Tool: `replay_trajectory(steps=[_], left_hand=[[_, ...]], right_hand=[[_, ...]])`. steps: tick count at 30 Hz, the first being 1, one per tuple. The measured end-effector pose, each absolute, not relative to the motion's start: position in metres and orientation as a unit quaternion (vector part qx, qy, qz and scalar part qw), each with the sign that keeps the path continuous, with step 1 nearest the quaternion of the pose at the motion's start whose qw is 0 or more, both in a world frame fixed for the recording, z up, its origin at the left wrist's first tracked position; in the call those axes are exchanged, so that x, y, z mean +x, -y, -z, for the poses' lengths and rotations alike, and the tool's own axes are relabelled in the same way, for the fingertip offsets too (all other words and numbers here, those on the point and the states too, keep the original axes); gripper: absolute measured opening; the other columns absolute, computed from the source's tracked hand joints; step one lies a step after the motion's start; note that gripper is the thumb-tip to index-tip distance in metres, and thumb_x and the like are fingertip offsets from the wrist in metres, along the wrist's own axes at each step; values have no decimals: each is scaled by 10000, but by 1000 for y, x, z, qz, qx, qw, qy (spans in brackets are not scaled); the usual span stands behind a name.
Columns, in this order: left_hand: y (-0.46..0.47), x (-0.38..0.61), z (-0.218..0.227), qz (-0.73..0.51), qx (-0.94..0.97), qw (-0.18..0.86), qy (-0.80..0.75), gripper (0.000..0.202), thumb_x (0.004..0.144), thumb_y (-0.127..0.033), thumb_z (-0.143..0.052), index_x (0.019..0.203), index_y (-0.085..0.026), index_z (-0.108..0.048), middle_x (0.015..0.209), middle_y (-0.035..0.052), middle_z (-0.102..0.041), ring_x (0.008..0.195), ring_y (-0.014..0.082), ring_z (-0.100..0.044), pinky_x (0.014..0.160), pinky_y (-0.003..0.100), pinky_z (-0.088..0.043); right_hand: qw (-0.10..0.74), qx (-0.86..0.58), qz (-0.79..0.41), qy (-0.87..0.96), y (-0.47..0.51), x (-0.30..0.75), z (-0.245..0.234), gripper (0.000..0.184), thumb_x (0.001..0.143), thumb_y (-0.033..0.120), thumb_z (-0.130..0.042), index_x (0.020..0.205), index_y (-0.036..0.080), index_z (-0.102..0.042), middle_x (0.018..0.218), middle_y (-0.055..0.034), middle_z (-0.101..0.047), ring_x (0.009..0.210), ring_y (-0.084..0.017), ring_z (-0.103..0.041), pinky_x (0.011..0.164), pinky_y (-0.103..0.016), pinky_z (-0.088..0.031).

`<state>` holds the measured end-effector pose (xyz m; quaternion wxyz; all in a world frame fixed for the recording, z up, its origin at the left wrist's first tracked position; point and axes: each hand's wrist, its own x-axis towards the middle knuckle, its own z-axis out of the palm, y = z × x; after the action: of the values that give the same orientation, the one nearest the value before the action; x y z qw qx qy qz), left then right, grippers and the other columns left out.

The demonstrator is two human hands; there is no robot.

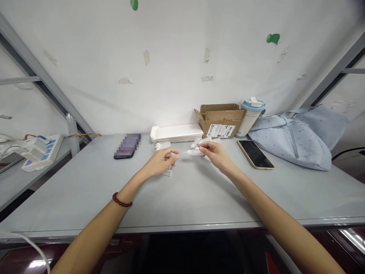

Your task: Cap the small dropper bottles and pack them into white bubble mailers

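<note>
My right hand point(213, 153) pinches a small whitish, translucent strip point(194, 152) between thumb and fingertips. A thin pale end of the strip points toward my left hand point(162, 161). The left fingers are curled, with thumb and index tips close together; whatever lies between them is too small to make out. Behind and below the left hand lie several white tag-like pieces point(163, 145), some with thin loops, partly covered by the hand. A second loose cluster of similar white pieces point(216, 140) lies behind my right hand.
Along the wall stand a stack of flat white boxes point(176, 133), an open cardboard box point(219, 125) and a lidded cup point(249, 120). A phone point(256, 154) and a light-blue cloth bag point(291, 142) lie right. A blurred dark phone-like object point(127, 146) and a power strip point(42, 154) are left.
</note>
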<state>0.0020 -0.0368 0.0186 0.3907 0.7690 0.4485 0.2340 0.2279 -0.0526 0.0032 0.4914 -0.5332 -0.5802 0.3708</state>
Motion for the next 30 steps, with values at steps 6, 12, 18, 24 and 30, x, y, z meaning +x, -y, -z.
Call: replay_trajectory(steps=[6,12,18,24,30], left_hand=[[38,5,-13,-218,771,420,-426,335,827,-441,-525,919,-134,-621,671,18,-607,570,126,-553,521,232,-427],[39,6,-14,-233,763,445,-407,286,841,-402,-523,775,-138,-608,679,20,-613,538,95,-512,519,218,-412],[42,7,-22,-249,748,449,-420,294,817,-408,-545,691,-145,-580,633,10,-602,504,81,-469,490,204,-372],[40,4,-24,-226,743,475,-414,274,764,-419,-590,746,-146,-615,661,18,-607,530,93,-489,532,227,-418],[42,4,-30,-228,751,449,-427,283,765,-413,-584,712,-141,-638,628,21,-583,529,98,-473,493,217,-403]], right_hand=[[485,-520,-420,565,59,221,-6,216,705,363,-634,765,156,-630,724,-6,-598,621,-116,-527,671,-295,-437],[458,-505,-465,565,62,218,-6,314,720,452,-654,798,147,-654,702,-3,-588,670,-124,-534,728,-306,-427],[415,-471,-528,572,63,218,-6,359,642,416,-739,859,136,-685,728,-23,-628,693,-132,-554,730,-316,-443],[484,-482,-490,542,60,224,-7,350,629,408,-737,859,150,-687,664,4,-595,608,-111,-510,667,-303,-424],[532,-484,-471,511,57,230,-10,322,626,418,-720,814,161,-670,650,5,-580,609,-116,-508,665,-307,-428]])
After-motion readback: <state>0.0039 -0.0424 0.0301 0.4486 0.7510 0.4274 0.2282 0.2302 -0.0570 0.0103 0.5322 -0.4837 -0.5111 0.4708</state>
